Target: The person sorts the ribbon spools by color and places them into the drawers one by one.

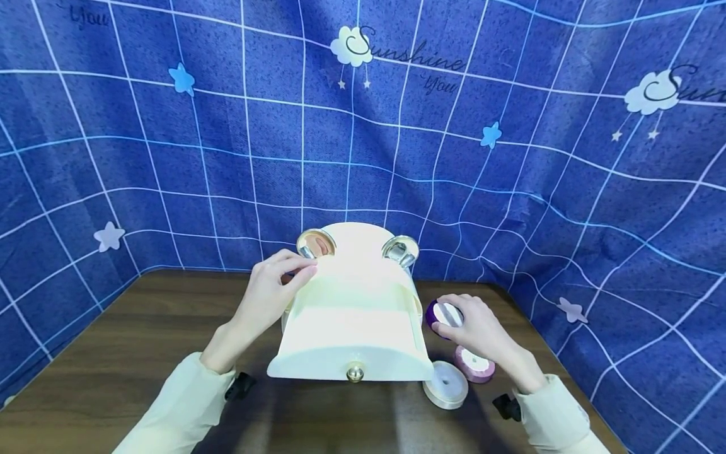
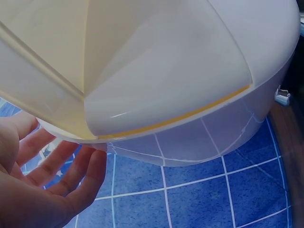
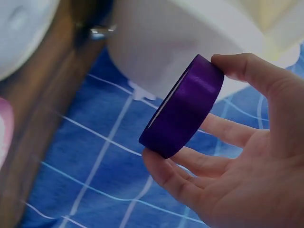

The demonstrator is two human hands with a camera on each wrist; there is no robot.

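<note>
Right fingers (image 3: 166, 173) pinch a purple ribbon roll (image 3: 190, 107)
A rim-only hold could let it slip; left fingers (image 2: 90, 175) touch the white box (image 2: 171, 80), grip unclear.

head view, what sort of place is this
Likely a small indoor work spot, perhaps screened off for filming: a blue patterned cloth hangs behind and beside a wood-look table, which bears a white drawer unit.

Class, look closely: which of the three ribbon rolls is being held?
The purple roll, gripped in the right hand. The pink roll and the white roll lie unheld on the table.
</note>
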